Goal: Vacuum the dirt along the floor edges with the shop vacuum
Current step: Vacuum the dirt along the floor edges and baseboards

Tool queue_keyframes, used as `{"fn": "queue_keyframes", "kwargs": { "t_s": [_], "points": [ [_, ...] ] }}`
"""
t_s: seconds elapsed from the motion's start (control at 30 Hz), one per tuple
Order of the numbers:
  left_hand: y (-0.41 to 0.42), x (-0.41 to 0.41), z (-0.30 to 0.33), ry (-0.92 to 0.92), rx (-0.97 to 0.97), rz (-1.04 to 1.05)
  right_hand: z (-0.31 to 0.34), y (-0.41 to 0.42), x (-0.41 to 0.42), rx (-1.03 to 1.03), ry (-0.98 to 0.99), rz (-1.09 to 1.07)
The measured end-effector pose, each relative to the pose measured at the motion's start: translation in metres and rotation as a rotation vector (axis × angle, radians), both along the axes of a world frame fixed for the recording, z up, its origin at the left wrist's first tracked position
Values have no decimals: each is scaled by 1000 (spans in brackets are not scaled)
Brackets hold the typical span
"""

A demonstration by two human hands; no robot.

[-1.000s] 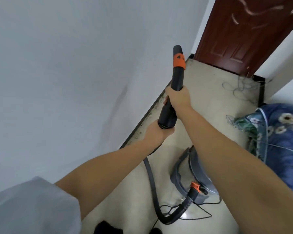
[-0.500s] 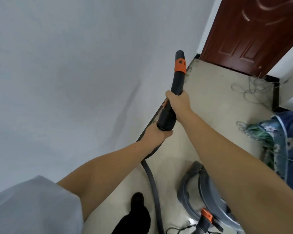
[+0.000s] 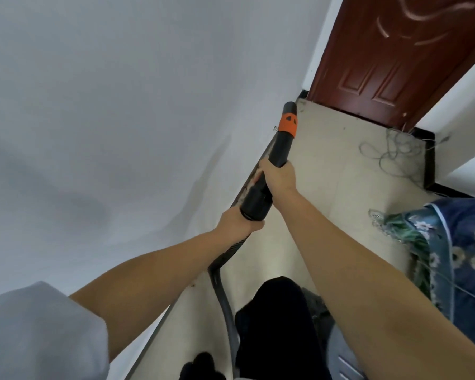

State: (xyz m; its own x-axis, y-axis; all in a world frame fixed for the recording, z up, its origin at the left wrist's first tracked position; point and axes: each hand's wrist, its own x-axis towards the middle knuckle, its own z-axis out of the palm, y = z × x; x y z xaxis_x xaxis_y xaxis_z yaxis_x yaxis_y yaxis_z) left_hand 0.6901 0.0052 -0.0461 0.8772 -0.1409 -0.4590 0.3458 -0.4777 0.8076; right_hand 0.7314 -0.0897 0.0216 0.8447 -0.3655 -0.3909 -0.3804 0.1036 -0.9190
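Along the wall-floor edge (image 3: 254, 171), head view: we hold the nozzle (image 3: 279, 149) with both hands. Right hand (image 3: 279, 175) clamps mid-tube, nearer the tip; left hand (image 3: 237, 222) grips the hose (image 3: 225, 294) end behind. Long axis runs away from us, tip pointing toward the door (image 3: 390, 58) corner, just beside the baseboard.

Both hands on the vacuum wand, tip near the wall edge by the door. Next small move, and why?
Probably push the wand a little further along the wall base toward the door. The right hand and left hand both grip it, its tip sits close to the corner, and dark debris lines the floor edge beside it, so that strip apparently remains to clean.
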Motion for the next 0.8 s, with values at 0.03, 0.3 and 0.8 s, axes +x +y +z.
{"fn": "queue_keyframes", "kwargs": {
  "t_s": [0.03, 0.3, 0.8],
  "points": [
    [-8, 14, -3, 0, 4, -5, -4, -8, 15, 2, 3, -1],
    [-74, 160, -40, 54, 159, 66, -66, -77, 178, 86, 127, 107],
    [-138, 296, -64, 254, 176, 257, -107, -114, 347, -166, 360, 341]
  ]
}}
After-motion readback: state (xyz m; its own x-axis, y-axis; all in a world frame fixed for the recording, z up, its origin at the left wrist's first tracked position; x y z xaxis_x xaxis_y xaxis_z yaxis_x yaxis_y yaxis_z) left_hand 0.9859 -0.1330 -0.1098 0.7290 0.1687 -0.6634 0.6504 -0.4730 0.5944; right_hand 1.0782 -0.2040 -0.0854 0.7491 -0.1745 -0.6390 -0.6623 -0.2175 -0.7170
